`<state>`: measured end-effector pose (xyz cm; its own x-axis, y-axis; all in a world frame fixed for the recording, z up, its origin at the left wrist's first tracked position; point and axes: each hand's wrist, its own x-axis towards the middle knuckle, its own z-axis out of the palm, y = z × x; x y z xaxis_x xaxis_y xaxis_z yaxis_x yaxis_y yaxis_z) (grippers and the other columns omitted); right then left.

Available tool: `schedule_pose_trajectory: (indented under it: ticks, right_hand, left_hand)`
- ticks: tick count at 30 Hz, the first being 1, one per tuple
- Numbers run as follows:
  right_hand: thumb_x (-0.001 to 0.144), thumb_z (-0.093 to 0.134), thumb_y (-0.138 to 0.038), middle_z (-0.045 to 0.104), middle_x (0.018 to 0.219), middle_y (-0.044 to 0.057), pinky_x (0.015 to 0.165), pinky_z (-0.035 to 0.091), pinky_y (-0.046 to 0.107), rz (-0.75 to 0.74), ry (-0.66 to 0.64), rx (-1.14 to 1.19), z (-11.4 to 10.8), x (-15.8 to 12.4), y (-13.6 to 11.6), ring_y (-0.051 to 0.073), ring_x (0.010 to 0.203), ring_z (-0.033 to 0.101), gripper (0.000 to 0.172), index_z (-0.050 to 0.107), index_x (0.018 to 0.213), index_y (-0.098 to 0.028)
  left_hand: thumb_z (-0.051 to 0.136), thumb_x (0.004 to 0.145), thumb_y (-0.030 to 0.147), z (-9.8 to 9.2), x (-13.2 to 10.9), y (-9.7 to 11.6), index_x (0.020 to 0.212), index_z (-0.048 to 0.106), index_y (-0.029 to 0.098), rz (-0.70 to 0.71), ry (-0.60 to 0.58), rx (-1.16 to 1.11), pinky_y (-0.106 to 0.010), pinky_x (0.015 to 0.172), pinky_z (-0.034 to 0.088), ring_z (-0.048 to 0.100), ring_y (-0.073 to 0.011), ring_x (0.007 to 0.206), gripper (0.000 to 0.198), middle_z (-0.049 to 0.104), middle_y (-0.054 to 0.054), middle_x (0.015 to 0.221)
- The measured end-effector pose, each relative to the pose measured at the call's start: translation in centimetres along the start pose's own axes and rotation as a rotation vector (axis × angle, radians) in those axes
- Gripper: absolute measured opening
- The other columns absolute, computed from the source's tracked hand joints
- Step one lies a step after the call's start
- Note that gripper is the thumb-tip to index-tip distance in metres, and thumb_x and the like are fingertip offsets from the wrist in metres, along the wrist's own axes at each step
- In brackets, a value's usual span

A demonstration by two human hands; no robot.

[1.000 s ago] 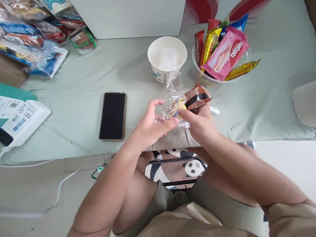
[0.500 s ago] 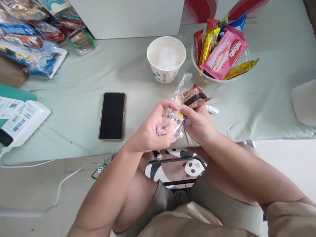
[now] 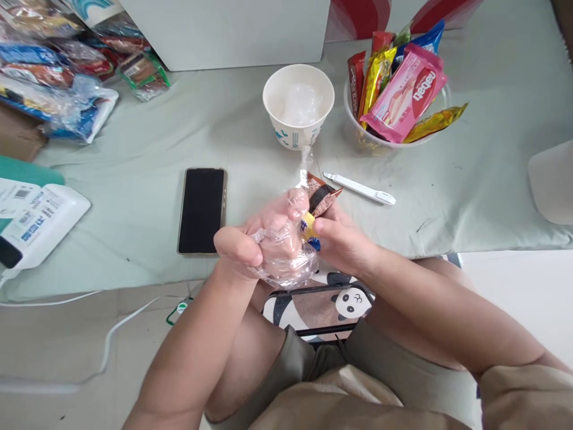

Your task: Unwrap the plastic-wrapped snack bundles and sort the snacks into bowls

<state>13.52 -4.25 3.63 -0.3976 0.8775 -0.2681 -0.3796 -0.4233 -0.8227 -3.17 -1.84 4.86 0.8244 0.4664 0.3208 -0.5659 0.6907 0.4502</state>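
A crumpled clear plastic wrapper (image 3: 286, 266) lies across the palm of my left hand (image 3: 244, 242), its fingers curled about the film and its twisted end pointing up toward the paper cup. My right hand (image 3: 347, 239) is closed on a small snack packet (image 3: 323, 196), brown with a dark band; a yellow and blue part shows by the thumb. The packet touches the wrapper's right side. Just beyond my right hand, a slim white cutter (image 3: 360, 188) rests on the cloth. The white paper cup (image 3: 280, 113) has clear plastic inside.
A black phone (image 3: 202, 212) lies left of my hands. At the back right, a clear bowl (image 3: 389, 143) holds several wrapped snacks. Packaged snacks (image 3: 40, 74) pile up at the back left beside a white box (image 3: 233, 36). A white device with a cable (image 3: 49, 218) sits at the left edge.
Both hands have moved left and slightly nearer to me. My left hand has turned palm up with the wrapper spread over it. The white cutter, mostly hidden before, now shows fully.
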Motion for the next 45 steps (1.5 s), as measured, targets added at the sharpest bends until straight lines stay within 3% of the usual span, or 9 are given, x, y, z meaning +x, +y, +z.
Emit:
schedule_pose_trajectory:
  ticks: [4, 11, 15, 18, 23, 30, 34, 38, 45]
  right_hand:
    - [0.062, 0.080, -0.026, 0.067, 0.089, -0.003, 0.070, 0.058, 0.031, 0.105, 0.065, 0.195, 0.0, 0.2, -0.1, 0.016, 0.076, 0.064, 0.049, 0.054, 0.103, -0.028]
    - [0.059, 0.073, -0.023, 0.072, 0.098, 0.000, 0.079, 0.062, 0.041, 0.112, 0.200, 0.317, -0.4, 0.5, 0.2, 0.023, 0.087, 0.070, 0.055, 0.055, 0.111, -0.029]
    - [0.068, 0.076, -0.032, 0.073, 0.105, 0.001, 0.089, 0.063, 0.047, 0.087, 0.160, 0.241, -0.5, 0.4, 0.8, 0.025, 0.096, 0.072, 0.047, 0.053, 0.109, -0.029]
    - [0.068, 0.087, -0.041, 0.073, 0.111, 0.003, 0.098, 0.062, 0.047, 0.044, 0.088, 0.073, -0.4, 0.4, 1.4, 0.026, 0.105, 0.071, 0.058, 0.053, 0.113, -0.029]
    - [0.068, 0.085, -0.029, 0.070, 0.127, 0.005, 0.109, 0.058, 0.049, -0.008, 0.056, -0.109, -0.6, 0.4, 2.2, 0.026, 0.118, 0.068, 0.066, 0.051, 0.125, -0.029]
    - [0.068, 0.079, -0.027, 0.073, 0.110, 0.002, 0.107, 0.059, 0.052, -0.069, 0.183, -0.100, -1.2, 0.7, 1.7, 0.025, 0.105, 0.070, 0.046, 0.059, 0.109, -0.027]
    - [0.062, 0.078, -0.021, 0.075, 0.103, -0.001, 0.101, 0.062, 0.053, -0.106, 0.333, 0.008, -1.6, 1.1, 0.1, 0.026, 0.101, 0.073, 0.047, 0.057, 0.104, -0.028]
    - [0.061, 0.074, -0.019, 0.075, 0.100, -0.002, 0.087, 0.067, 0.050, -0.073, 0.415, 0.064, -2.7, 1.2, -1.7, 0.027, 0.099, 0.074, 0.048, 0.057, 0.105, -0.030]
    - [0.054, 0.073, -0.019, 0.076, 0.106, -0.003, 0.075, 0.069, 0.035, -0.094, 0.593, 0.188, -3.5, 1.4, -3.1, 0.023, 0.102, 0.073, 0.057, 0.055, 0.107, -0.030]
  left_hand:
    - [0.060, 0.074, 0.017, 0.0, -0.5, 0.5, 0.113, 0.059, 0.026, 0.003, 0.027, -0.006, -0.021, 0.030, 0.024, 0.008, -0.0052, 0.022, 0.040, 0.024, 0.015, 0.041]
    - [0.061, 0.068, 0.019, -0.4, -1.8, 2.5, 0.111, 0.058, 0.027, 0.129, 0.096, 0.114, -0.020, 0.027, 0.019, 0.002, -0.0055, 0.022, 0.044, 0.015, 0.018, 0.035]
    - [0.063, 0.071, 0.018, -0.5, -1.7, 2.8, 0.110, 0.058, 0.027, 0.147, 0.099, 0.143, -0.019, 0.028, 0.021, 0.004, -0.0048, 0.023, 0.041, 0.020, 0.017, 0.036]
    - [0.061, 0.077, 0.017, -0.5, -1.2, 2.4, 0.114, 0.058, 0.029, 0.061, 0.047, 0.141, -0.021, 0.035, 0.025, 0.013, -0.0056, 0.026, 0.039, 0.021, 0.015, 0.043]
    - [0.063, 0.075, 0.018, -0.3, -1.2, 2.1, 0.113, 0.061, 0.029, 0.059, 0.064, 0.148, -0.021, 0.035, 0.027, 0.014, -0.0059, 0.027, 0.040, 0.020, 0.015, 0.043]
    - [0.070, 0.060, 0.024, 0.2, -2.9, 3.9, 0.087, 0.062, 0.030, 0.287, 0.593, 0.286, -0.024, 0.029, 0.013, -0.004, -0.0046, 0.027, 0.029, 0.006, 0.017, 0.039]
    - [0.068, 0.059, 0.021, -0.4, -4.1, 4.7, 0.089, 0.060, 0.029, 0.368, 0.648, 0.275, -0.025, 0.030, 0.004, -0.012, -0.0034, 0.031, 0.032, 0.001, 0.016, 0.043]
    - [0.072, 0.059, 0.024, -1.0, -5.2, 5.2, 0.093, 0.060, 0.031, 0.464, 0.690, 0.285, -0.026, 0.035, 0.007, -0.011, -0.0034, 0.035, 0.037, -0.001, 0.015, 0.048]
    - [0.068, 0.061, 0.023, -1.1, -5.4, 5.4, 0.085, 0.056, 0.031, 0.437, 0.741, 0.312, -0.026, 0.033, 0.006, -0.010, -0.0042, 0.033, 0.028, 0.000, 0.016, 0.041]
